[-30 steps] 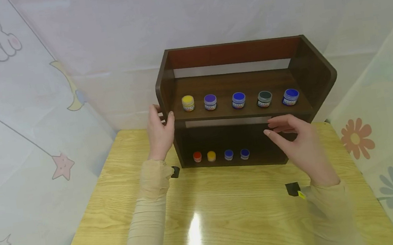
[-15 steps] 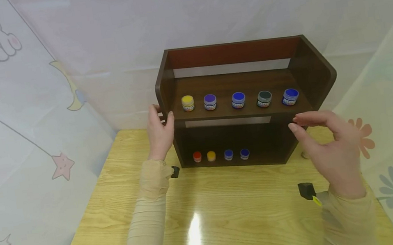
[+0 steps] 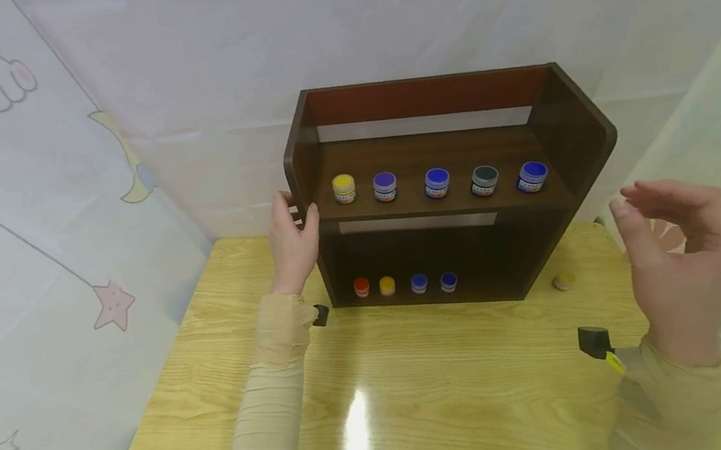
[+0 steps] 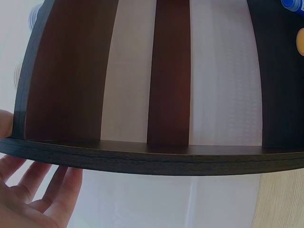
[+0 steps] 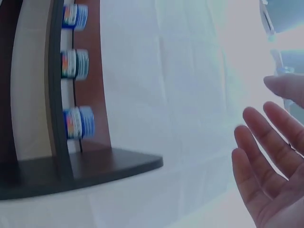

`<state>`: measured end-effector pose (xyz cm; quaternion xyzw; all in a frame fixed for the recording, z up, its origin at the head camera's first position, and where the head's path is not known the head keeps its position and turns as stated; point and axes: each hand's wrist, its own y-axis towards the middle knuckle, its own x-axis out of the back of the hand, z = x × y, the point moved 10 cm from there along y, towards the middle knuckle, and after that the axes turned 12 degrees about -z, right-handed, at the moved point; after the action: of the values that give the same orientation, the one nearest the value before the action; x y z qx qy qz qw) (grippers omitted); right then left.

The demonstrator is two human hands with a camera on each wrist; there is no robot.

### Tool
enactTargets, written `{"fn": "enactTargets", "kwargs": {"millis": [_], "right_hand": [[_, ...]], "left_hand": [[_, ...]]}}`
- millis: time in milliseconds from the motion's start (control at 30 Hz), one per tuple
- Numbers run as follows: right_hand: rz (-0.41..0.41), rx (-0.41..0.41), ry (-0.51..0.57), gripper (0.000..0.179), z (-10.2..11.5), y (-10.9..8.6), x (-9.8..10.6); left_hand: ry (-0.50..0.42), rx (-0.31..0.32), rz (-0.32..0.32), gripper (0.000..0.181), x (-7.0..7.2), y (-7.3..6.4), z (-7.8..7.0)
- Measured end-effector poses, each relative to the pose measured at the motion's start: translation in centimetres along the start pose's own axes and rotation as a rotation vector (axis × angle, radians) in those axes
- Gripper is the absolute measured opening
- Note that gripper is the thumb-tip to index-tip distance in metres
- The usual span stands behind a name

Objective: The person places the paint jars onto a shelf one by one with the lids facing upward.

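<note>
My left hand (image 3: 295,241) grips the left side panel of a dark brown two-tier shelf (image 3: 438,140). In the left wrist view its thumb lies at the shelf edge and its fingers (image 4: 70,194) are outside the panel. On the upper tier stands a row of small paint jars: yellow (image 3: 344,189), purple (image 3: 385,187), blue (image 3: 437,183), black (image 3: 485,180) and another blue (image 3: 533,177). Right of the shelf, my right hand (image 3: 694,265) hovers with fingers loosely bent and nothing in them; the right wrist view shows them spread apart.
Along the lower tier sit a red jar (image 3: 361,287), an orange-yellow jar (image 3: 387,286) and two blue ones. A yellowish jar (image 3: 563,280) stands on the wooden table (image 3: 436,382), right of the shelf. Patterned white cloth (image 3: 228,52) hangs behind and at both sides.
My right hand has moved right, away from the shelf front, uncovering the yellowish jar on the table. The left hand and the jars on the shelf stay in place.
</note>
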<state>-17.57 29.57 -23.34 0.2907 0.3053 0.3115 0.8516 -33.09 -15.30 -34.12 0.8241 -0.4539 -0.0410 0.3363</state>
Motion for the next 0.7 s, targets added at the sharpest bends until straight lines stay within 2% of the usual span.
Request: {"fn": "enactTargets", "kwargs": {"millis": [200, 367, 433, 500, 600, 700], "right_hand": [[-0.067, -0.031, -0.118, 0.025, -2.1, 1.6, 1.6], [-0.016, -0.056, -0.342, 0.025, -4.9, 2.8, 2.3], [0.02, -0.108, -0.448, 0.025, -6.7, 3.1, 2.6], [0.067, -0.212, -0.533, 0.028, -9.1, 3.3, 3.0], [0.175, -0.378, -0.647, 0.036, -13.1, 3.1, 3.7], [0.313, -0.497, -0.747, 0.046, -16.9, 2.4, 4.2]], "left_hand": [[0.002, -0.001, 0.001, 0.025, 0.0, 0.0, 0.0], [0.0, 0.002, 0.004, 0.025, 0.0, 0.0, 0.0], [-0.002, 0.005, 0.005, 0.025, 0.0, 0.0, 0.0], [-0.004, 0.007, 0.006, 0.025, 0.0, 0.0, 0.0], [-0.006, 0.009, 0.007, 0.025, 0.0, 0.0, 0.1], [-0.005, 0.009, 0.007, 0.025, -0.1, 0.0, 0.1]]}}
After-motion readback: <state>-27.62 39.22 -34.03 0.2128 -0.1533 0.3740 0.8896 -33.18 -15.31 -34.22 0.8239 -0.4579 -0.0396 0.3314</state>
